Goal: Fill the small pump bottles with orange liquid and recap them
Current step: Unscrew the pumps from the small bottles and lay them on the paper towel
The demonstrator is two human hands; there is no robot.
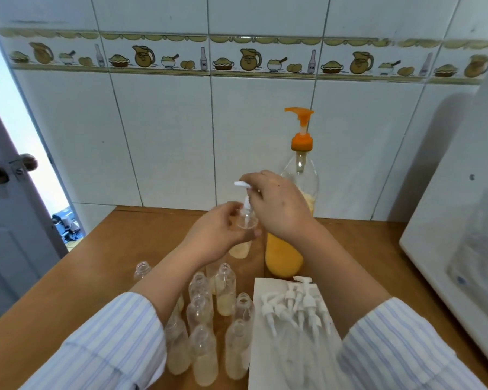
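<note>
My left hand (217, 235) grips a small clear bottle (242, 240) that holds a little pale orange liquid at its bottom. My right hand (279, 204) pinches a white pump cap (244, 190) whose tube reaches down into the bottle's neck. Behind my hands stands a large clear bottle (285, 254) of orange liquid with an orange pump head (301, 130). Several small uncapped bottles (209, 327), partly filled, stand in a cluster near me. Several loose white pump caps (296, 308) lie on a white paper sheet (279, 361) to the right.
The wooden table (119, 249) ends at a tiled wall behind. A white appliance (462, 220) stands at the right edge. An open door (9, 192) with a knob is on the left.
</note>
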